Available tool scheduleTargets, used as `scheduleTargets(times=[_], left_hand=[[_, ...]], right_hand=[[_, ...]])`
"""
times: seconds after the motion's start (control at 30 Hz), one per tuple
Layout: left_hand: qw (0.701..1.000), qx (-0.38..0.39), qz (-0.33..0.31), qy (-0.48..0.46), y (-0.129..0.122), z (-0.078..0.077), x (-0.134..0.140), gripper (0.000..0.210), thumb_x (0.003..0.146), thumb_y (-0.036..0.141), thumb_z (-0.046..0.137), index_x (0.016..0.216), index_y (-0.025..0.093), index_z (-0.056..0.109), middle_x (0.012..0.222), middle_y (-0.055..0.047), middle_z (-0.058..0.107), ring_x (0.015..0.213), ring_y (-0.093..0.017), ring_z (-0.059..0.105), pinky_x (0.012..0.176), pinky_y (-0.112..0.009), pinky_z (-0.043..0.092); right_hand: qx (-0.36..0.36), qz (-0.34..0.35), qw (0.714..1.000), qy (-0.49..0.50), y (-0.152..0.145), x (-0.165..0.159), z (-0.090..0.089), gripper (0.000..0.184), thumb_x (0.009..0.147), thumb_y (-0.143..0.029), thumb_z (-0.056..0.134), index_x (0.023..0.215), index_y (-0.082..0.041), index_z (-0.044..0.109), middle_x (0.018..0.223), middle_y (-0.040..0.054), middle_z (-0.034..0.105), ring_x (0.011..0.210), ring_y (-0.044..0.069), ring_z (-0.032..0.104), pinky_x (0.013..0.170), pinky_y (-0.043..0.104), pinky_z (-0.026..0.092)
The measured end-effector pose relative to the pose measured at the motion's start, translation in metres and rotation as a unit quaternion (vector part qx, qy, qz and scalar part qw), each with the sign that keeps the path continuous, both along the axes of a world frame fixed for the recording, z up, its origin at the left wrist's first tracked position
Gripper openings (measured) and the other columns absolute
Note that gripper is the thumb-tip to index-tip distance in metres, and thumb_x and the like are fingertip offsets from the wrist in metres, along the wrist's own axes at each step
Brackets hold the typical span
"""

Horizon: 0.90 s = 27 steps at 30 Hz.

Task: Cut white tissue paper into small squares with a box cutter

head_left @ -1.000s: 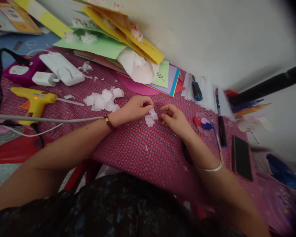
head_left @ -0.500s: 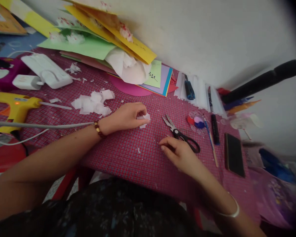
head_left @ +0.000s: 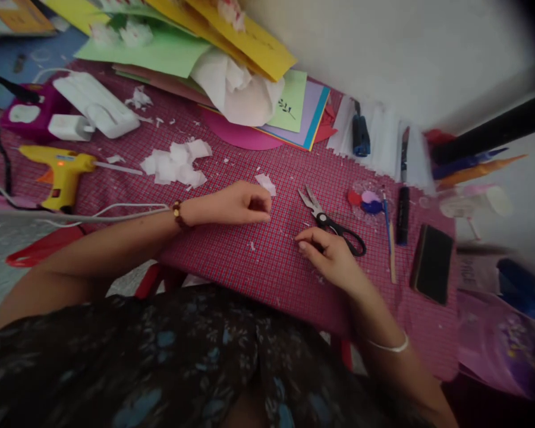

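Observation:
My left hand (head_left: 236,204), with a beaded bracelet at its wrist, is over the table with its fingers curled in and the tips near the thumb. Whether anything is between them is hidden. Just beyond its knuckles lies a small stack of white paper pieces (head_left: 266,184), apart from the hand. My right hand (head_left: 332,254) rests low over the cloth, index finger and thumb drawn together. Anything in that pinch is too small to make out. Scissors (head_left: 323,219) with black handles lie right behind the right hand, blades slightly apart and pointing away.
White paper squares (head_left: 176,163) are heaped at left, near a yellow glue gun (head_left: 65,169) with its lamp lit. A purple socket block (head_left: 31,113) stands behind. At right lie a paintbrush (head_left: 389,232), a black marker (head_left: 402,215) and a phone (head_left: 432,264). Coloured cards (head_left: 314,122) are at the back.
My left hand has drawn back from the small white paper stack, which now lies uncovered. My right hand stays near the scissors, still pinched. The view has shifted downwards.

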<state>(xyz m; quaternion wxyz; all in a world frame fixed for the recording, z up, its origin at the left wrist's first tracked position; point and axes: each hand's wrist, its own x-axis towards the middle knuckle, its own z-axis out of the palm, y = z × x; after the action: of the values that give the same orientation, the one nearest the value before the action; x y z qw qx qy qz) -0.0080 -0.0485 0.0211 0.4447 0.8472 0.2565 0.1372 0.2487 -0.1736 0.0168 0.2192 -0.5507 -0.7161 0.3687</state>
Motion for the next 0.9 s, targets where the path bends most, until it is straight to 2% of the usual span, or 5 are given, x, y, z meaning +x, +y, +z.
scheduleTargets(times=[0.13, 0.5, 0.63, 0.73, 0.9], left_hand=[[0.987, 0.024, -0.129, 0.091, -0.024, 0.011, -0.007, 0.008, 0.086, 0.014, 0.062, 0.086, 0.019, 0.068, 0.083, 0.0, 0.064, 0.078, -0.014, 0.058, 0.074, -0.025, 0.043], [0.963, 0.185, -0.13, 0.145, -0.052, 0.017, -0.01, 0.016, 0.095, 0.01, 0.049, 0.086, 0.018, 0.059, 0.095, -0.008, 0.067, 0.085, -0.02, 0.059, 0.084, -0.033, 0.046], [0.999, 0.03, -0.002, 0.039, -0.042, 0.028, -0.033, 0.012, 0.095, 0.018, 0.048, 0.084, 0.02, 0.053, 0.082, -0.001, 0.062, 0.072, -0.013, 0.055, 0.069, -0.026, 0.046], [0.985, -0.034, 0.163, -0.046, -0.02, 0.034, -0.065, 0.011, 0.091, 0.025, 0.053, 0.08, 0.02, 0.051, 0.074, 0.001, 0.06, 0.067, -0.011, 0.055, 0.064, -0.024, 0.047], [0.931, 0.087, 0.349, 0.055, 0.028, 0.043, -0.112, 0.011, 0.09, 0.029, 0.053, 0.088, 0.02, 0.058, 0.078, -0.003, 0.066, 0.068, -0.014, 0.06, 0.064, -0.027, 0.049]], right_hand=[[0.014, 0.021, 1.0, -0.012, 0.0, 0.0, -0.001, 0.013, 0.095, -0.025, 0.053, 0.097, -0.023, 0.066, 0.085, 0.0024, 0.072, 0.077, 0.018, 0.067, 0.072, 0.032, 0.05], [0.04, 0.027, 0.998, -0.04, -0.002, 0.001, -0.009, 0.016, 0.094, -0.025, 0.051, 0.098, -0.028, 0.066, 0.095, 0.0054, 0.077, 0.088, 0.025, 0.074, 0.082, 0.042, 0.059], [0.042, 0.025, 0.998, -0.031, 0.0, 0.002, -0.01, 0.016, 0.095, -0.028, 0.05, 0.098, -0.029, 0.067, 0.093, 0.0055, 0.078, 0.087, 0.026, 0.075, 0.079, 0.043, 0.06], [0.042, 0.009, 0.999, -0.021, 0.001, 0.002, -0.01, 0.017, 0.095, -0.028, 0.051, 0.096, -0.029, 0.067, 0.089, 0.0047, 0.077, 0.083, 0.026, 0.076, 0.077, 0.042, 0.061], [0.041, -0.013, 0.999, -0.011, 0.003, 0.003, -0.014, 0.019, 0.094, -0.029, 0.051, 0.094, -0.026, 0.069, 0.086, 0.0044, 0.077, 0.08, 0.023, 0.075, 0.073, 0.036, 0.059]])
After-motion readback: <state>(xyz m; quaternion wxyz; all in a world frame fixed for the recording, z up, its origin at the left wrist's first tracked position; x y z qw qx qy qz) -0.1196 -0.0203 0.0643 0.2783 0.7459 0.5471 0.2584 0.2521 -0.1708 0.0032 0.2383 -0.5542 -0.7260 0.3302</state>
